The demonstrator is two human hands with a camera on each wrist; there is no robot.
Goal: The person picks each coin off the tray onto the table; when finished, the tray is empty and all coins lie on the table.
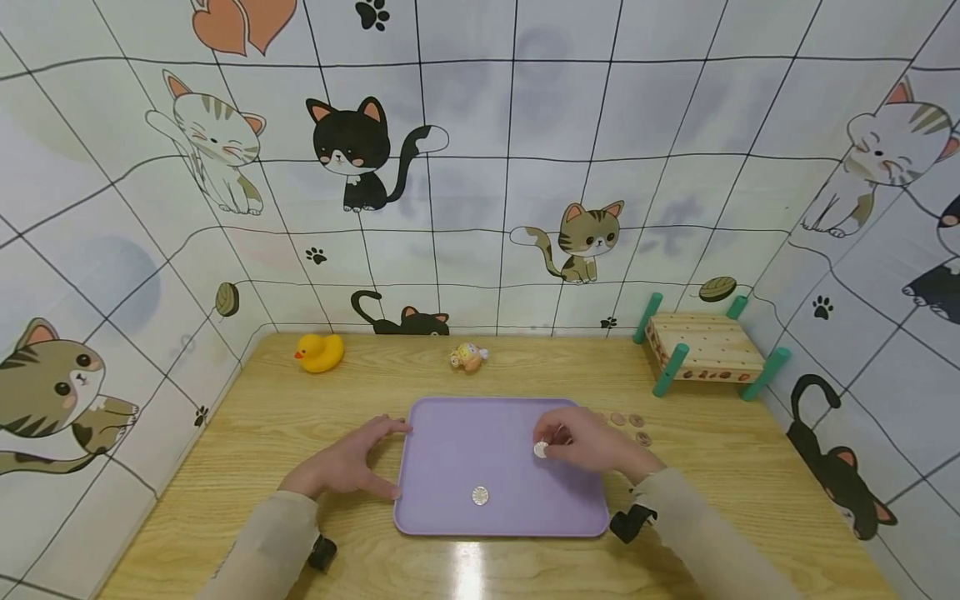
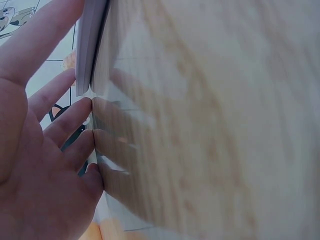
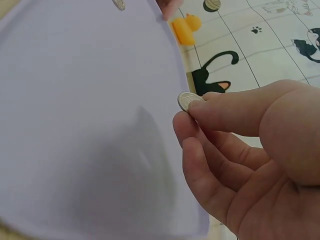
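A purple tray (image 1: pixel 465 433) lies on the wooden table, with one silver coin (image 1: pixel 480 496) flat on it near the front edge. Above the tray's right part my right hand (image 1: pixel 581 437) pinches a second silver coin (image 3: pixel 188 101) between thumb and index finger. My left hand (image 1: pixel 348 458) is at the tray's left side, its fingers spread and the thumb and a fingertip at the rim. In the left wrist view the fingers (image 2: pixel 62 120) are straight, next to the tray's edge (image 2: pixel 89 50), and hold nothing.
Several copper-coloured coins (image 1: pixel 636 421) lie right of the tray, partly behind my right hand. Along the back stand a yellow rubber duck (image 1: pixel 321 353), a small figurine (image 1: pixel 469 357) and a toy wooden bed (image 1: pixel 703 348) with green posts. Cat-patterned walls (image 1: pixel 480 192) enclose the table.
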